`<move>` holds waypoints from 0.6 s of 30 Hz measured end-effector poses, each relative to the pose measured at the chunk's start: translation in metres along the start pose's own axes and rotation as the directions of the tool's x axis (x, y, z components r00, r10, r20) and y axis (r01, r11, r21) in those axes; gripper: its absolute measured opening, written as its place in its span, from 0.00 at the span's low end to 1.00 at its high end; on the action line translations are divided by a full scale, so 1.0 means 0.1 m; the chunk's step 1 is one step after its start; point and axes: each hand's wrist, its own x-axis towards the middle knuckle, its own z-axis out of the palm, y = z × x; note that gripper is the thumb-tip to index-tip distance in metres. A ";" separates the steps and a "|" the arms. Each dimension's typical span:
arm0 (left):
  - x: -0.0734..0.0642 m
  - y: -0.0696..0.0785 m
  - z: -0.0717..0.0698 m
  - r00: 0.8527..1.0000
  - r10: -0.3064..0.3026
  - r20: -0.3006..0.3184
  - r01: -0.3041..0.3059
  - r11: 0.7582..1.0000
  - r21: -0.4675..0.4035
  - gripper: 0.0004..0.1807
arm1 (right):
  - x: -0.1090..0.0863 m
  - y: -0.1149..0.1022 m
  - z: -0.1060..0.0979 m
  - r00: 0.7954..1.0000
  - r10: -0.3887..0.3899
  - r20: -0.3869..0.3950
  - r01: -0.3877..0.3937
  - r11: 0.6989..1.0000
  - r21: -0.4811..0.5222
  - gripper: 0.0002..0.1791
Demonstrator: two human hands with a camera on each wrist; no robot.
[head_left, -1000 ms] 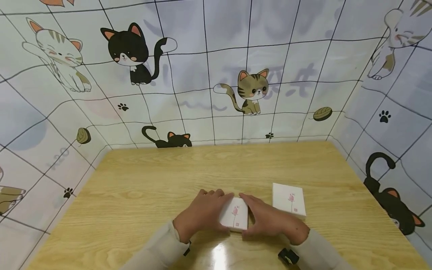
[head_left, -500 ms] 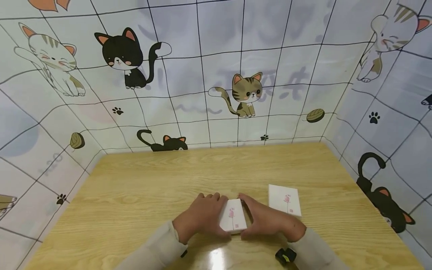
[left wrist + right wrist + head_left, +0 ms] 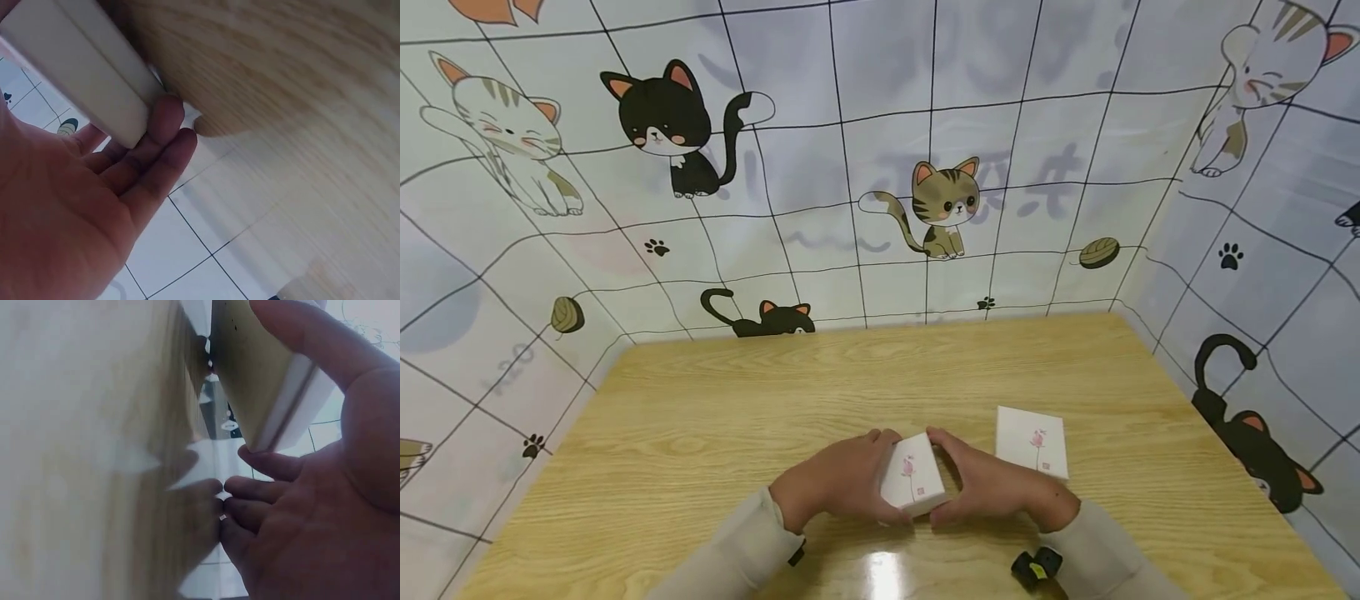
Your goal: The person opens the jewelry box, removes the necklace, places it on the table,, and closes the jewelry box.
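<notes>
A small white box (image 3: 912, 473) with a pink flower print sits between both hands above the wooden table. My left hand (image 3: 848, 479) grips its left side, thumb at the near end and fingers at the far end. Across from it, my right hand (image 3: 992, 481) holds the box's right side, thumb at the near corner and index fingertip at the far corner. Seen from the right wrist, the box (image 3: 250, 375) is tilted and its underside shows, apart from the table. In the left wrist view a lid seam runs along the box (image 3: 81, 69).
A second flat white box (image 3: 1032, 442) with the same flower print lies on the table (image 3: 820, 379), right of and beyond the right hand. Cat-printed sheeting (image 3: 820, 167) encloses the table at the back and both sides.
The held box has tilted up off the table and turned a little anticlockwise. Both hands have stayed on it, the left shifting slightly leftward. The second box has not moved.
</notes>
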 end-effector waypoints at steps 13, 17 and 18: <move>-0.03 -0.06 0.02 0.998 0.060 -0.013 -0.060 0.998 -0.032 0.52 | -0.02 0.01 0.12 0.994 0.077 -0.081 -0.075 0.997 0.027 0.64; -0.06 -0.07 0.01 0.998 0.058 -0.014 -0.058 0.997 -0.046 0.53 | 0.01 0.00 0.16 0.995 0.064 -0.077 -0.061 0.997 0.044 0.62; -0.07 -0.07 0.00 0.999 0.050 -0.015 -0.051 0.998 -0.048 0.53 | 0.03 0.00 0.16 0.995 0.057 -0.077 -0.053 0.998 0.044 0.62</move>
